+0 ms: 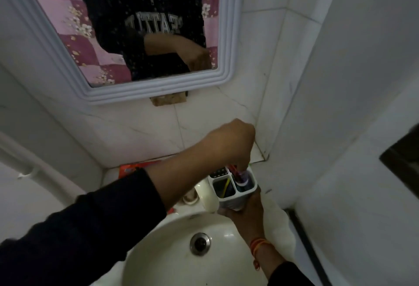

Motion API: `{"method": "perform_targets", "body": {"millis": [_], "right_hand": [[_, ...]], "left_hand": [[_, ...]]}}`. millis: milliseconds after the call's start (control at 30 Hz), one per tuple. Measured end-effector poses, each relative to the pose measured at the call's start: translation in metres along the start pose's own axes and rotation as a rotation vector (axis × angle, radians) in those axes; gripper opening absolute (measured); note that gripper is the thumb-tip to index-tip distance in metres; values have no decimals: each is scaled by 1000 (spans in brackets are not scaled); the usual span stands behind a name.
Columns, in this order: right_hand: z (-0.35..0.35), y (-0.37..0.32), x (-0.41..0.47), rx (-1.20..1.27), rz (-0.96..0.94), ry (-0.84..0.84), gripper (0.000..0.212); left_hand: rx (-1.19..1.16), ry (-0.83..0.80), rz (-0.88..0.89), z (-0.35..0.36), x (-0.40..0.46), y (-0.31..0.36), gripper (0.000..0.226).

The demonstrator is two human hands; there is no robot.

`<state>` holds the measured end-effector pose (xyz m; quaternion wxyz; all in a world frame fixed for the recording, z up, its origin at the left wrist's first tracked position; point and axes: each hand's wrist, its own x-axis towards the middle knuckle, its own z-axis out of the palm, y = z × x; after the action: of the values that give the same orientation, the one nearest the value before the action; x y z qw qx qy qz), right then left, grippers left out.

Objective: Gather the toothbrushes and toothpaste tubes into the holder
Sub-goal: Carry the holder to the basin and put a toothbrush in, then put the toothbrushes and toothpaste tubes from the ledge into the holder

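right hand [246, 212] grips the holder [235, 191] from below; left hand [229, 143] pinches a red toothbrush [233, 170] into its right compartment; best lowered vertically.

The scene is dim and soft, with slight motion blur. Wide-angle distortion bends the mirror [127, 36] frame and wall [362, 81] edges.
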<state>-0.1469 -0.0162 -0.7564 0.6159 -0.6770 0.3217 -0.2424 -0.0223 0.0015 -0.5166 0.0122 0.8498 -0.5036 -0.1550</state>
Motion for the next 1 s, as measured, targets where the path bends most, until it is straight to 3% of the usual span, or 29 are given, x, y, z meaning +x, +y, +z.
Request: {"method": "perform_targets", "body": {"millis": [133, 300, 400, 467, 533, 667, 800, 1000], "right_hand": [[-2, 2, 3, -23, 11, -29, 118], [-3, 13, 4, -43, 7, -24, 110], [-3, 11, 1, -115, 8, -27, 90], [-1, 9, 2, -93, -7, -41, 94], [-2, 11, 6, -82, -7, -16, 111], [0, 12, 5, -67, -44, -37, 109], [1, 16, 8, -77, -57, -33, 116], [4, 16, 8, -58, -56, -43, 116]], "left_hand": [[-64, -27, 15, 37, 11, -1, 31], [-475, 12, -58, 32, 0, -39, 13], [-409, 169, -129, 36, -6, -83, 11], [-340, 204, -213, 47, -10, -114, 14], [-224, 129, -284, 62, -15, -138, 20], [-86, -95, -410, 101, -29, -174, 29], [0, -272, -387, 139, -44, -192, 33], [48, -272, -369, 159, -41, -200, 26]]}}
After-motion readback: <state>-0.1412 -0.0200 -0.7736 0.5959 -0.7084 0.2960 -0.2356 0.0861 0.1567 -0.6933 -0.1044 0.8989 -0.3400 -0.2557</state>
